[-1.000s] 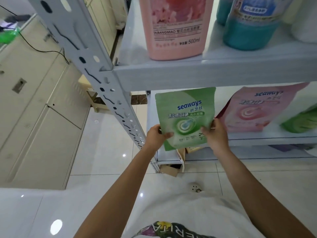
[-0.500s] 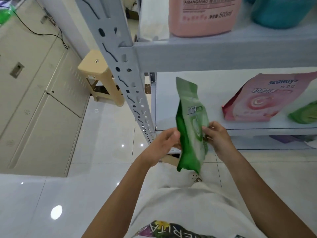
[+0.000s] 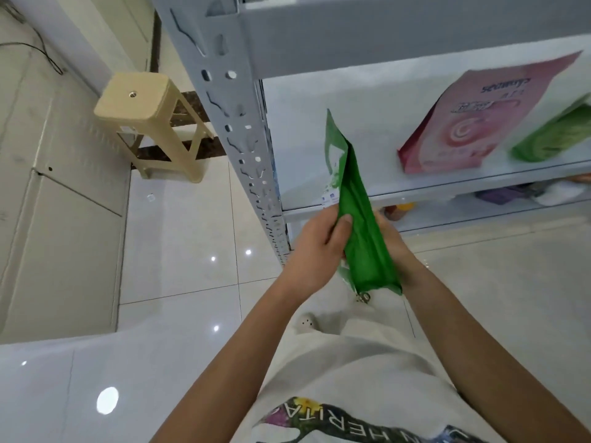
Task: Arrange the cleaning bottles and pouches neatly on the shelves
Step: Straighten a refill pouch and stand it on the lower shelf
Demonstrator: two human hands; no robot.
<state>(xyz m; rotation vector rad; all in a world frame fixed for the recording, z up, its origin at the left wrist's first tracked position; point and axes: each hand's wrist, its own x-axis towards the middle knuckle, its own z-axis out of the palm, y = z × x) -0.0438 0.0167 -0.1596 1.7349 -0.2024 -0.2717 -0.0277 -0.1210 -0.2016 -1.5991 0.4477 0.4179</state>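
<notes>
So the green pouch (image 3: 358, 225) isn't on the shelf (image 3: 463, 184) yet. It's up in the air just in front of the shelf's front edge, turned edge-on to the camera, top end tilted up toward the board and bottom end hanging down near the person's waist. The left hand (image 3: 315, 251) grips it from the left side with the thumb pressed flat on the green face. The right hand (image 3: 398, 247) holds it from the other side, but most of those fingers are hidden behind the pouch, so how exactly they lie is anyone's guess.

Progress-wise it looks like somewhere in the middle. On the same shelf, off to the right, a pink pouch (image 3: 473, 123) is already propped upright, and a second green pouch (image 3: 553, 135) sits just beside it, too blurry to say whether the two touch. The left part of that shelf, right behind the held pouch, looks like the obvious spot for it, so the job left is probably setting this one down standing and facing front like the pink one. There's some blurred stuff on the level underneath, too smeared to make out.

Further out there's the grey slotted post (image 3: 246, 129) of the rack, a beige plastic stool (image 3: 140, 100) behind it, and glossy white floor (image 3: 179, 251) tiles everywhere
</notes>
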